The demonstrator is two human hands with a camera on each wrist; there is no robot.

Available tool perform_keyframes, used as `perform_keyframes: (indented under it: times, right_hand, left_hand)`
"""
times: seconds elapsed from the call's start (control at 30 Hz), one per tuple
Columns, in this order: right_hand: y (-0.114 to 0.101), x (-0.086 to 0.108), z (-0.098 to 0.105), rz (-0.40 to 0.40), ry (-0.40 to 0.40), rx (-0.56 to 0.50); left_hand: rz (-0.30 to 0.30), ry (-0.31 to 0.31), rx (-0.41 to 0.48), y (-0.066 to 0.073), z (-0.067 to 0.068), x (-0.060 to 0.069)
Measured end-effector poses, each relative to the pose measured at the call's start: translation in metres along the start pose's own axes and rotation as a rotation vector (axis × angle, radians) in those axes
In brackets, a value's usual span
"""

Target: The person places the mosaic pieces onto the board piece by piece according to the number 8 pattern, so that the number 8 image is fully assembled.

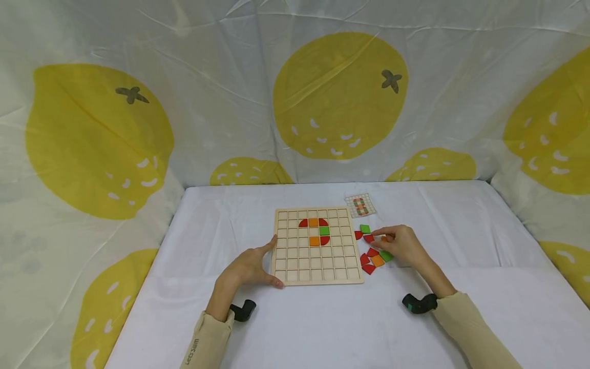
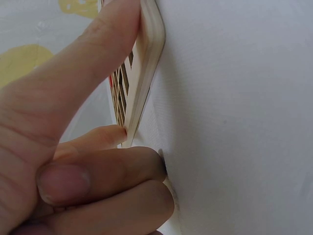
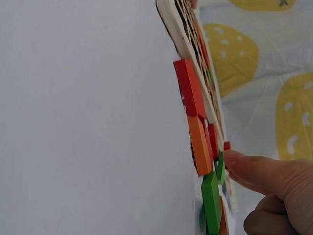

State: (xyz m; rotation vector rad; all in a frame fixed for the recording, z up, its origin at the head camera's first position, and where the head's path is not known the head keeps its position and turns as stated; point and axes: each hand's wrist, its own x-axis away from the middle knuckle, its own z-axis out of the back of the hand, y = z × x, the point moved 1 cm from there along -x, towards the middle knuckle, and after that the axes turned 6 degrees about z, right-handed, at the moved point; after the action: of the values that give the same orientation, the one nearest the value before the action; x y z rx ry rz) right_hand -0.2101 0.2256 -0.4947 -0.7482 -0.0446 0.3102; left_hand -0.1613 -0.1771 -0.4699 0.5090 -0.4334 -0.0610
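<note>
Narrowly parted, the thumb and index finger of the right hand (image 1: pixel 402 246) stand with their tips at a loose red piece (image 1: pixel 369 238) just beside the board's right edge; whether they pinch it, I cannot tell. With thumb and index finger spread wide, the left hand (image 1: pixel 247 265) touches the wooden grid board (image 1: pixel 295 264) at its near left corner and left side. The board lies flat on the white cloth (image 1: pixel 313 328), roughly square, with no clear long axis, its side edges running away from the person. On it, a red quarter-round, an orange square and another red quarter-round form a row from left to right; below its right end sits a green square (image 1: pixel 324 230). The patterned card (image 1: pixel 361 205) beyond the far right corner lies slightly askew. A nearer loose orange square (image 1: pixel 377 261) is turned at an angle. Dark lettering (image 1: pixel 192 351) runs along the left sleeve (image 1: pixel 212 332), apparently reading "Let's swim".
</note>
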Motion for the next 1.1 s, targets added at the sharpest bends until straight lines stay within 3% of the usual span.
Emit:
perform_keyframes:
  times: [0.43, 0.73, 1.1]
  right_hand:
    - [-0.053, -0.024, -0.043, 0.102, -0.117, -0.170]
    - [-0.084, -0.042, -0.069, 0.142, -0.161, -0.147]
    - [-0.095, -0.053, -0.089, 0.123, -0.160, -0.104]
  left_hand:
    - [0.002, -0.006, 0.005, 0.000, 0.000, 0.000]
    - [-0.001, -0.004, 0.002, -0.001, -0.001, -0.001]
    - [0.003, -0.010, -0.005, -0.001, -0.001, -0.002]
